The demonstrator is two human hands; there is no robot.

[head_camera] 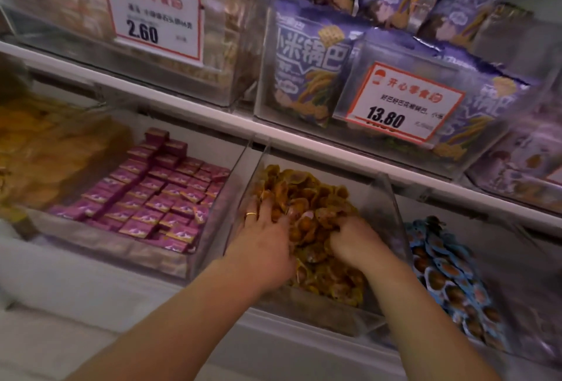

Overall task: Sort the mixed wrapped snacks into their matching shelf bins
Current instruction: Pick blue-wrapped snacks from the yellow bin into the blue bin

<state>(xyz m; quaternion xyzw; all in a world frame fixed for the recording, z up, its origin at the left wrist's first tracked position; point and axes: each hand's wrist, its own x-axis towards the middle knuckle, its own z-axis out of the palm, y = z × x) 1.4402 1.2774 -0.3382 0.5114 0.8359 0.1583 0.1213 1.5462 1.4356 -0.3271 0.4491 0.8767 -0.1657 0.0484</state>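
Head view, lower centre: clear bin (384, 198) of orange wrapped snacks (307, 198). My left hand (264, 247), ringed, lies flat with fingers spread on the heap. My right hand (354, 239) is curled, fingers dug into the snacks. Left: purple packets (158, 195). Right: blue packets (447, 274).

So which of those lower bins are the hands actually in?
The middle clear bin, heaped with orange-brown wrapped snacks. Both hands, left and right, are in it; the purple-box bin and blue-packet bin sit untouched alongside.
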